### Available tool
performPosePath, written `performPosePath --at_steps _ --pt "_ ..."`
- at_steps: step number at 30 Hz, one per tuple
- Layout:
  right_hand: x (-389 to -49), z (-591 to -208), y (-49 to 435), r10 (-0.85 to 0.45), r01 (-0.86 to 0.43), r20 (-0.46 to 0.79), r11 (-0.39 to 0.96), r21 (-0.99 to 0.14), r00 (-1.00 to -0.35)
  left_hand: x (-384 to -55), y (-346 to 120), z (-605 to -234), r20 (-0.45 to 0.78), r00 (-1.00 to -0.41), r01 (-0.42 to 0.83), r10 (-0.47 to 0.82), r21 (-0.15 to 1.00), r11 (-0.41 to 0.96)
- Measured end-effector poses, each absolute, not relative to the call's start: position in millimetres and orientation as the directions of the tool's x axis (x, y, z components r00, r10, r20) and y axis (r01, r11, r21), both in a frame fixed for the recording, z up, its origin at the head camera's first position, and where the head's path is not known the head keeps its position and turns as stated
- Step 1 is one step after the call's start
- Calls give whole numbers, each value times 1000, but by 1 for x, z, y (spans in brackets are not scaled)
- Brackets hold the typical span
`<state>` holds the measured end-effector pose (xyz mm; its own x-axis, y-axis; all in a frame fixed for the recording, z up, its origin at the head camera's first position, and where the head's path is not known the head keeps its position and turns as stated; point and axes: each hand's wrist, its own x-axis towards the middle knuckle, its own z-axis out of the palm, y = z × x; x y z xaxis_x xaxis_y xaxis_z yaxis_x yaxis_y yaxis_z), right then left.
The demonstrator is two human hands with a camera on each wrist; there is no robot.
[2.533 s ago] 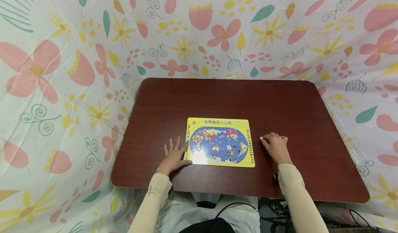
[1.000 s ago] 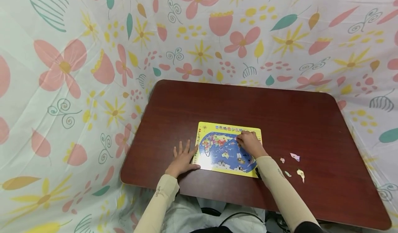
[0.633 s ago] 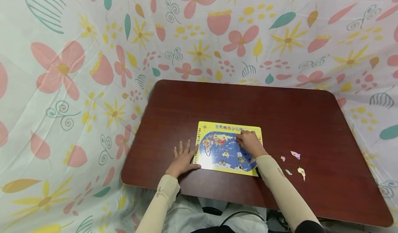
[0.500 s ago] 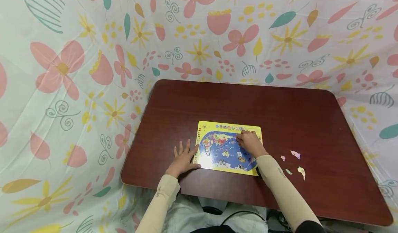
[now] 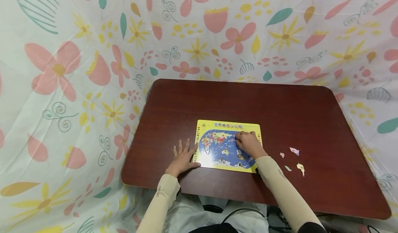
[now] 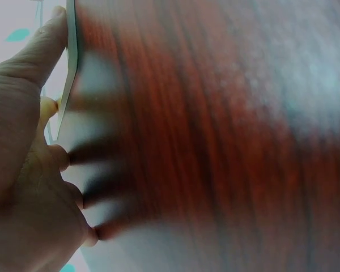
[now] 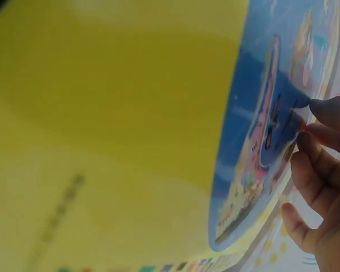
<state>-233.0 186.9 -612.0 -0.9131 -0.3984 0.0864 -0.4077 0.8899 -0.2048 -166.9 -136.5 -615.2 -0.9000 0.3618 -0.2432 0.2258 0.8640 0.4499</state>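
A yellow-bordered world map puzzle board (image 5: pixel 227 168) lies flat near the table's front edge. My left hand (image 5: pixel 181 160) rests beside its left edge with spread, straight fingers; in the left wrist view the thumb and a finger of that hand (image 6: pixel 22 141) touch the board's edge (image 6: pixel 72 51). My right hand (image 5: pixel 250 145) is over the upper right of the map. In the right wrist view the right hand's (image 7: pixel 326 170) thumb and fingers come together at the map surface, pinching a small pinkish puzzle piece (image 7: pixel 301 128), mostly hidden by the fingertips.
Several loose puzzle pieces lie right of the board: a lilac one (image 5: pixel 294 151), a yellowish one (image 5: pixel 300 169), a small pinkish one (image 5: pixel 282 155) and a greenish one (image 5: pixel 287 168). The brown table (image 5: pixel 233 101) has a flowered curtain (image 5: pixel 199 29) around it.
Since the oldest frame my right hand has moved left from the bare table onto the map, uncovering the loose pieces. Over the last second both hands have stayed nearly still; the head view shifted slightly.
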Motion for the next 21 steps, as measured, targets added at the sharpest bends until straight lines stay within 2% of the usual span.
performPosePath --at_steps 10,16,21 --pt "-228 -601 204 -359 -378 122 891 -249 -926 -168 -132 -615 -232 -903 227 361 456 861" --pt "-219 -598 254 -193 -217 108 930 -298 -975 -166 -135 -615 -237 -904 216 355 464 859" --pt "-193 -598 305 -68 -103 118 941 -324 -991 -162 -134 -618 -221 -896 241 384 484 841"
